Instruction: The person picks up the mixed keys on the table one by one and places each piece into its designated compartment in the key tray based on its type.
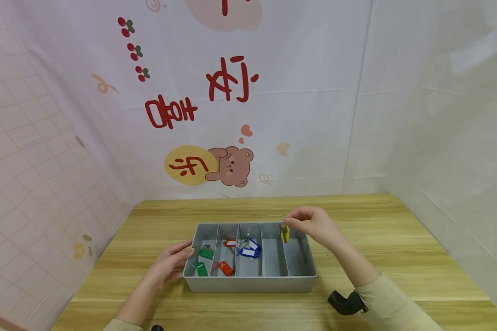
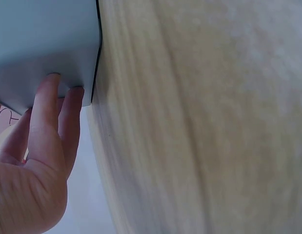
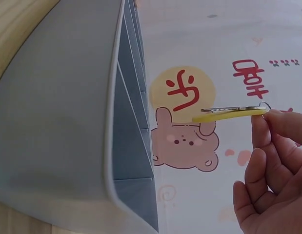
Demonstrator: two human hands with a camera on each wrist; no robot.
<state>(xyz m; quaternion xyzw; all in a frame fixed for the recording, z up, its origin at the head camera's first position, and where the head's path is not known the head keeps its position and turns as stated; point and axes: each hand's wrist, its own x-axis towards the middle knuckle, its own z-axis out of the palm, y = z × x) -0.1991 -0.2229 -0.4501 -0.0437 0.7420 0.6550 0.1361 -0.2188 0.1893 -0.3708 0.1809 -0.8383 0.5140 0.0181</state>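
Note:
A grey tray with several compartments [image 1: 250, 284] sits on the wooden table. My right hand [image 1: 318, 226] pinches the small ring of a yellow key tag [image 1: 285, 233], which hangs above the tray's right-hand compartments. In the right wrist view a metal key [image 3: 229, 109] lies along the yellow tag. My left hand [image 1: 170, 263] touches the tray's left end, its fingers fairly straight against the outer wall in the left wrist view. Green key tags [image 1: 207, 253] lie in the leftmost compartment, red key tags [image 1: 226, 268] in the second, and blue key tags [image 1: 249, 252] with keys in the third.
The wooden table [image 1: 356, 257] extends around the tray. Behind it hangs a white printed cloth [image 1: 306, 138] with a bear and red characters. A black strap-like piece [image 1: 348, 303] is at the right wrist.

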